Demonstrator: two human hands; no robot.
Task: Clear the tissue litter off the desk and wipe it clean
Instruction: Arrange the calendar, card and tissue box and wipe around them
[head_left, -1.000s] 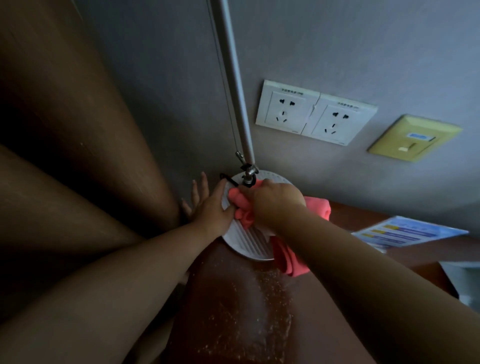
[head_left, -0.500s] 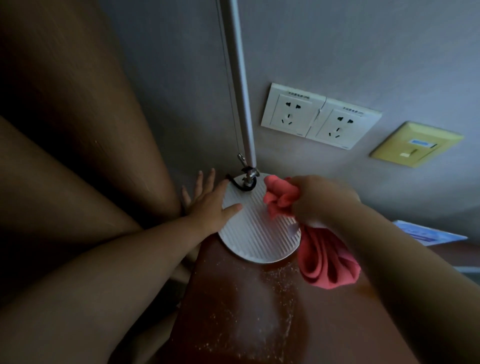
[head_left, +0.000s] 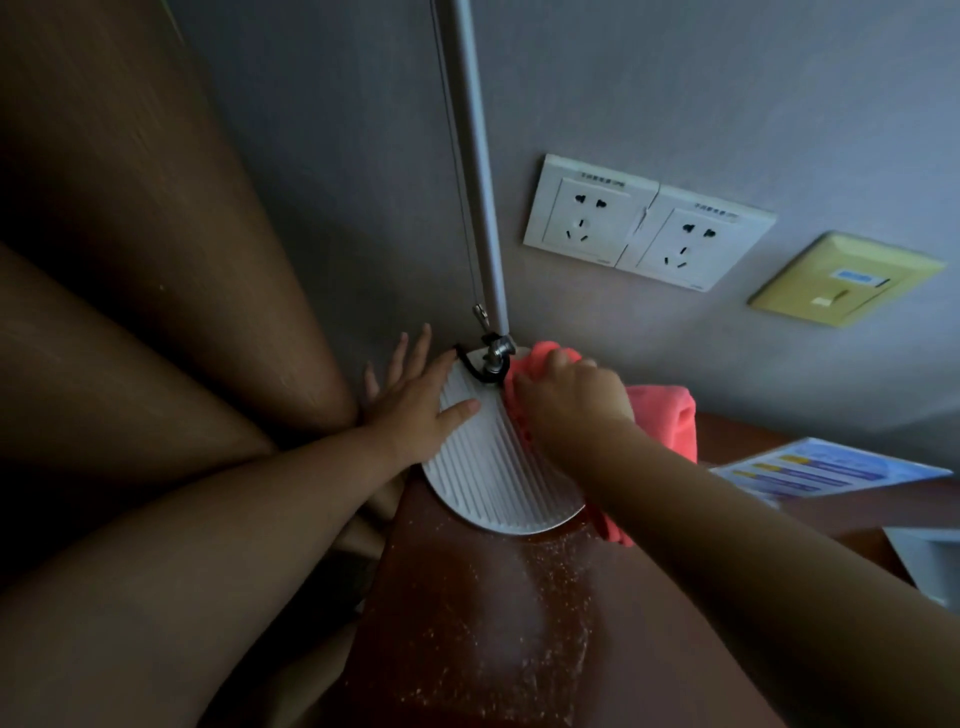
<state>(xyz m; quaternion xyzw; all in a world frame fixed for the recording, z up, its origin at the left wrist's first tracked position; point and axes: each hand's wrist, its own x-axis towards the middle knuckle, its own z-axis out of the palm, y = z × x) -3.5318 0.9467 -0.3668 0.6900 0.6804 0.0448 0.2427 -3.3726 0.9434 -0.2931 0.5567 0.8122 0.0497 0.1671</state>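
My right hand grips a pink cloth and presses it on the back right of the white ribbed lamp base, close to the pole joint. My left hand lies flat with straight fingers on the base's left edge, thumb on the ribs. The base sits at the back corner of the dark brown desk, whose top shows pale dusty specks and a dull smear. No tissue litter is in view.
The lamp's white pole rises along the grey wall. Two white sockets and a yellow switch plate are on the wall. A blue printed sheet lies at the desk's right. A brown wooden panel stands left.
My right hand swung the pink cloth out to the right of the base, then came back against the pole joint. The left hand stayed on the base's left edge.
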